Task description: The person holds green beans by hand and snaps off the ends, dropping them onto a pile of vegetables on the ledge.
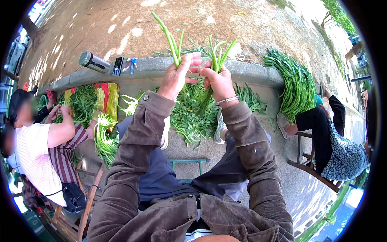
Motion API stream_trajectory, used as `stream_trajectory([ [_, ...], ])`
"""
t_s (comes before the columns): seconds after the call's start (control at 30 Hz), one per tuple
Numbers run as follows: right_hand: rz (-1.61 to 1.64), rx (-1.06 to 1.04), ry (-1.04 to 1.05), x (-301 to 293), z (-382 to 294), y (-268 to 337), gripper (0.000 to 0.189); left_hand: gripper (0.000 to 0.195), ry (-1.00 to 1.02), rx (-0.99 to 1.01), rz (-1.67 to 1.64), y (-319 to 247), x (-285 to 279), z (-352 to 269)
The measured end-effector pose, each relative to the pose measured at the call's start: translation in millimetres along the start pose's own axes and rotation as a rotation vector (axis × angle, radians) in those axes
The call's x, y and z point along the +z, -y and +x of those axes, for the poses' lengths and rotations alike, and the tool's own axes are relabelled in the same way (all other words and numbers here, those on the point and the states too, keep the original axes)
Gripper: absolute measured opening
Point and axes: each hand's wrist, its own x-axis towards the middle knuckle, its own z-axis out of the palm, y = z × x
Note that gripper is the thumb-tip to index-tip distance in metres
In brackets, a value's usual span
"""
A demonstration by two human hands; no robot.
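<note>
My left hand (177, 74) holds a few long green stalks (170, 37) between thumb and palm, with its fingers stretched towards the other hand. My right hand (218, 79) is closed round a small bunch of leafy stems (218, 57), their cut-looking ends up and their leaves hanging down. The fingertips of both hands come close together; whether they touch is unclear. Beneath them, between my shoes, a loose heap of green leafy vegetables (193, 121) lies on the concrete ground.
A steel flask (94, 62), a keypad phone (117, 66) and keys (131, 65) rest on the stone kerb (254, 71). Seated people work on the left beside a yellow-red sack (112, 101) and a stalk bundle (105, 139). Right, a large bundle of greens (294, 84) lies near another seated person (338, 148).
</note>
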Motion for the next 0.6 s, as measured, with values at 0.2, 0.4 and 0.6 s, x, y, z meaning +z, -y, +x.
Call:
stream_trajectory([
  [0.2,-0.299,-0.251,-0.1,-9,2,5,0.019,0.038,-0.12,0.11,0.282,9,3,-3],
  [0.4,-0.233,-0.136,0.023,0,-9,16,0.012,0.03,-0.232,0.224,0.551,18,4,-3],
  [0.6,-0.25,-0.131,0.073,6,-10,11,0.016,0.031,-0.123,0.261,0.588,21,10,-5],
])
